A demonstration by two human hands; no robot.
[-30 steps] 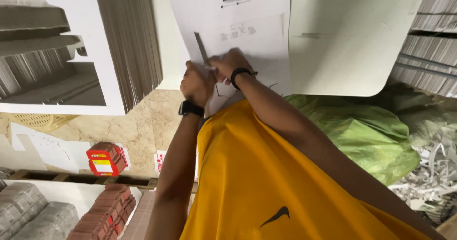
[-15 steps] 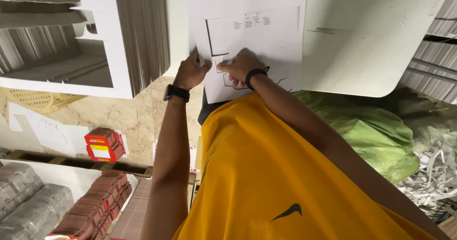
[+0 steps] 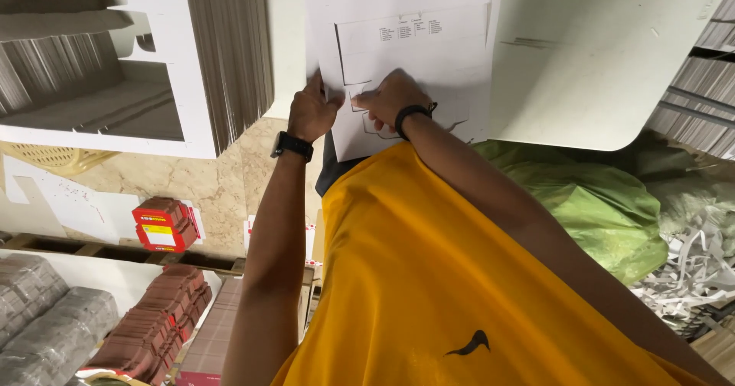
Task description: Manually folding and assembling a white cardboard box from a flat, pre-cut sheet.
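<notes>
While the white board [image 3: 612, 64] is taking up the upper right of the view, a printed sheet [image 3: 413, 49] is lying flat on it, bearing a die-line drawing. A green bag [image 3: 597, 210] is sitting below the board, with paper shreds [image 3: 689, 279] at its right. Stacks of flat cardboard [image 3: 230, 49] are standing at the upper left. A red box [image 3: 164, 225] is resting on the stone floor [image 3: 222, 187]. The left hand [image 3: 310, 114] is pinching the sheet's left edge, fingers curled narrow. The right hand [image 3: 390, 99] is pressing on the sheet's lower part, fingers bent close together, holding nothing else.
</notes>
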